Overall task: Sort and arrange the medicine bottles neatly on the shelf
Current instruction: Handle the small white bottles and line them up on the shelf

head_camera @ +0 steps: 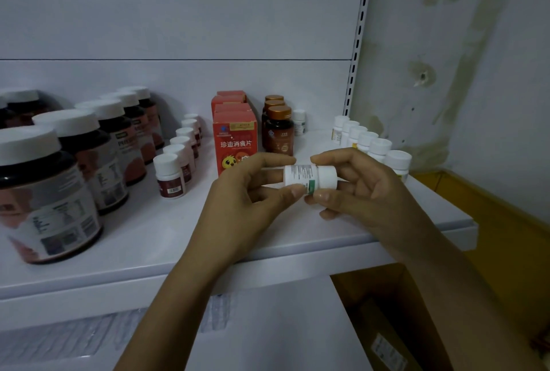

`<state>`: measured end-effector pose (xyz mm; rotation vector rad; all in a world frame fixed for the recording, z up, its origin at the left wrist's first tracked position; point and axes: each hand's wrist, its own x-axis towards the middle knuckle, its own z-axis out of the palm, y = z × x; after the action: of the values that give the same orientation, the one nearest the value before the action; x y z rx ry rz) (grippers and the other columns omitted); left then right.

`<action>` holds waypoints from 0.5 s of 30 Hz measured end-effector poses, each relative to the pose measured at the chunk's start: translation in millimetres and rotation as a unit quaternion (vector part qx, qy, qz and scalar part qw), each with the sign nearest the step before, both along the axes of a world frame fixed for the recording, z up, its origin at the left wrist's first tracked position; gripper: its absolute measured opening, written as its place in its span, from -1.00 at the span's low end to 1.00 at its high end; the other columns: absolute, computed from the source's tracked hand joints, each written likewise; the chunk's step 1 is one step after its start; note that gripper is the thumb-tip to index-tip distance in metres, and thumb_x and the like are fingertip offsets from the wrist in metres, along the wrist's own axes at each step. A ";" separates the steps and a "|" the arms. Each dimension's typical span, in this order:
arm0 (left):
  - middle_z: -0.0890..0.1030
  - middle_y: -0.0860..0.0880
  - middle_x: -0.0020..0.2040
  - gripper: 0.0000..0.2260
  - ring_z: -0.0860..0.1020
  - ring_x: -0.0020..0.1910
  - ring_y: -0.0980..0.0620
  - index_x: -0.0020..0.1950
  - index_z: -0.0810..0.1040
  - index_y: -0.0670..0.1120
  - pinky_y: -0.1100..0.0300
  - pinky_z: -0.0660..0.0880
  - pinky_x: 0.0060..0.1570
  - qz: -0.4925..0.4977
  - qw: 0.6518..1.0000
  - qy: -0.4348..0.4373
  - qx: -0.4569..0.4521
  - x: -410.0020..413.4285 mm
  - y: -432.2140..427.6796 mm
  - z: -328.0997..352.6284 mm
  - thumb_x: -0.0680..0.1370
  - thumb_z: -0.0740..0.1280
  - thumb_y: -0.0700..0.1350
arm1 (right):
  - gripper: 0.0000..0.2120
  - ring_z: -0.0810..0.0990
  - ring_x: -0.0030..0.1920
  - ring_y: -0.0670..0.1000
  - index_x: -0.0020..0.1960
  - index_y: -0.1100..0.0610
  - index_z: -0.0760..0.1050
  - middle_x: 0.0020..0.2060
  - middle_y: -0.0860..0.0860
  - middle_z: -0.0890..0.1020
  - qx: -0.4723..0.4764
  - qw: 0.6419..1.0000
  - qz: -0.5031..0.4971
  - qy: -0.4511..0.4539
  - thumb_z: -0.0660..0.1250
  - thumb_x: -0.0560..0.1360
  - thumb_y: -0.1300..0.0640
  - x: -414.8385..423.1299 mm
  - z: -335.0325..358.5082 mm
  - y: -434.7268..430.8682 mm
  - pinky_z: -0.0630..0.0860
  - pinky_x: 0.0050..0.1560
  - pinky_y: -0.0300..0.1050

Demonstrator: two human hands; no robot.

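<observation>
Holding a small white plastic medicine bottle sideways above the white metal shelf, just in front and to the right of the red cardboard box. Pinched at the base by the fingers of the left hand, gripped round the cap by those of the right hand. Best done by checking the green-banded label, turning upright, then setting down right of the box beside the seemingly matching lone white bottle, label forward.

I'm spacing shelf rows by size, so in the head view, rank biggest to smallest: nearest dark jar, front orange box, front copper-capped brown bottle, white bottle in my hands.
1. Dark jar, largest.
2. Orange box, partly behind the left hand.
3. Brown bottle and white bottle look alike; the white one is nearer the camera, so unranked.
</observation>
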<state>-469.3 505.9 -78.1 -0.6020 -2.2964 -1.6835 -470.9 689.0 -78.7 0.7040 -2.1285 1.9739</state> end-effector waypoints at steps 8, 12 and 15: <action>0.64 0.07 0.08 -0.62 0.64 -0.02 0.15 0.18 0.52 0.03 0.25 0.59 -0.02 -0.020 1.000 0.010 0.007 -0.5 0.3 0.4 0.37 0.43 -0.04 | -0.69 0.70 -0.12 0.04 0.07 0.08 0.50 -0.04 -0.02 0.70 0.004 1.000 -0.005 0.009 0.37 0.33 0.16 0.8 0.1 -0.5 0.62 -0.28 -0.20; 0.66 0.06 0.03 -0.69 0.64 -0.03 0.13 0.16 0.56 0.05 0.15 0.60 0.01 -0.015 1.000 -0.001 0.009 -0.9 0.0 -0.2 0.42 0.40 -0.06 | -0.66 0.70 -0.08 0.03 0.05 0.06 0.50 -0.06 -0.06 0.70 -0.006 1.000 -0.009 0.012 0.40 0.28 0.18 0.8 -0.5 0.7 0.61 -0.27 -0.21; 0.66 0.06 0.05 -0.74 0.64 -0.03 0.13 0.10 0.57 0.06 0.17 0.60 0.02 -0.009 1.000 0.005 0.002 -1.6 0.1 -0.7 0.44 0.43 -0.16 | -0.62 0.71 -0.10 0.01 0.10 0.04 0.50 -0.08 -0.09 0.71 -0.003 1.000 -0.008 -0.004 0.39 0.28 0.14 -0.2 0.1 0.1 0.61 -0.26 -0.23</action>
<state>-470.9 506.0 -78.8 -0.6311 -2.2863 -1.6904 -471.1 689.2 -78.6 0.6771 -2.1252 1.9762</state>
